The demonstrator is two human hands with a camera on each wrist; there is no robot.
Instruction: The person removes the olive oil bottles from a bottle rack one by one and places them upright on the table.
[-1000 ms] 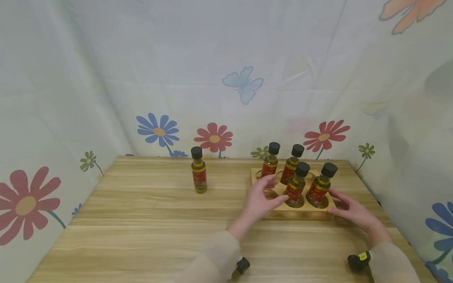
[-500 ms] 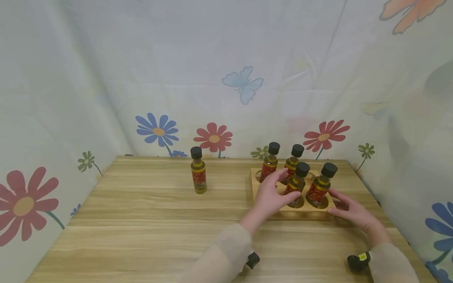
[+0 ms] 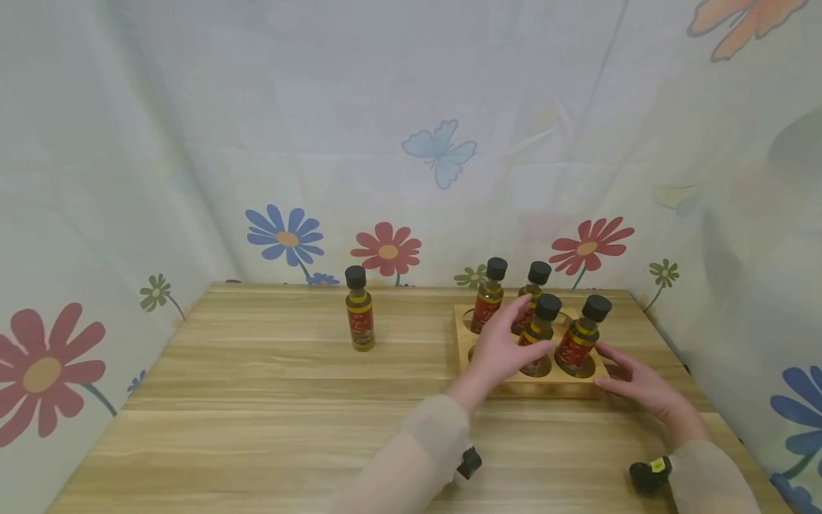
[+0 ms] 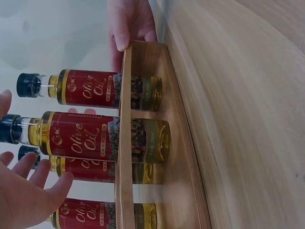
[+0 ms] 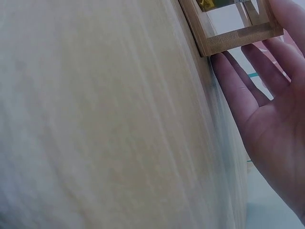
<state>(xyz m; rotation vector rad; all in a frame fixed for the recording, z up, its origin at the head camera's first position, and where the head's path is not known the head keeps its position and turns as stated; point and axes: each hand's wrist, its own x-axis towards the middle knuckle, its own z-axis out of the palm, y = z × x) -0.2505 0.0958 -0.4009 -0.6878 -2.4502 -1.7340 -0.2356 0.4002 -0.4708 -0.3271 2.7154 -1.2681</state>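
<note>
A: Which bottles, and where?
B: Four stand in the wooden rack (image 3: pixel 539 389) toward the right of the table: back-left bottle (image 3: pixel 489 303), back-middle bottle (image 3: pixel 531 291), front-middle bottle (image 3: pixel 538 333), front-right bottle (image 3: pixel 580 343). Loose bottle (image 3: pixel 361 314) is upright on the tabletop, well left of the rack.
A: Look?
B: Clear, golden-green oil, black cap, yellow bands at the shoulder, red label reading "Olive Oil" in gold script. Left wrist view shows the bases inside the rack, under the top board with the holes.
A: Hands?
B: Left hand (image 3: pixel 499 350): fingers and thumb spread wide around the front-middle bottle, no grip. Can't tell if anything touches. Right hand (image 3: pixel 637 385): fingers mostly straight, tips against the rack's right end, thumb at its corner; not curled round it.
A: Surface?
B: Table (image 3: pixel 257 400) is light wood grain with long streaks, running back to the backdrop (image 3: pixel 359 143).
A: Room?
B: Pale fabric, creased, on the back and both sides. Print: blue butterfly (image 3: pixel 440 153), red flower (image 3: pixel 387 250), blue flower (image 3: pixel 285 235). Beige sleeves (image 3: pixel 430 450), black camera (image 3: pixel 650 477) at the right wrist.
</note>
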